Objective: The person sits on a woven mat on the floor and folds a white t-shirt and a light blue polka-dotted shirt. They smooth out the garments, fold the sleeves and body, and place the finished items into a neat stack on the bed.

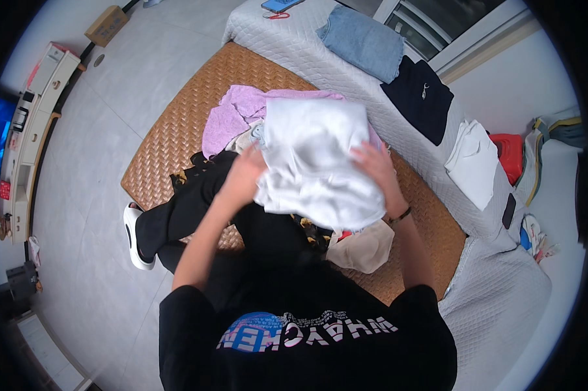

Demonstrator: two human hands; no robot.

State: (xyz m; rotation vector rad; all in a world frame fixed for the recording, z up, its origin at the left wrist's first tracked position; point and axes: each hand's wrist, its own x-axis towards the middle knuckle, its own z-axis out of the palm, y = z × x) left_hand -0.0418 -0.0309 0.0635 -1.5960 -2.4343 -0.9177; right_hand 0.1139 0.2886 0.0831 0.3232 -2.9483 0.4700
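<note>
Woven mat (177,133) forms the base. Over its centre is the white garment (317,130), between left hand (244,176) and right hand (378,173), equally near; both grasp the garment's side edges (fingertips blurred).

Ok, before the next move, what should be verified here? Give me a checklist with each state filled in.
1. Hands at both sides: left hand and right hand flank the white garment: ok.
2. Grip firm: cannot tell, motion blur.
3. White garment smooth: not ok, creases show across its near half.
4. Space around it free: not ok, pink cloth behind, beige garment at the near edge.
5. Folded denim and black garment on the sofa clear of the hands: ok.
</note>
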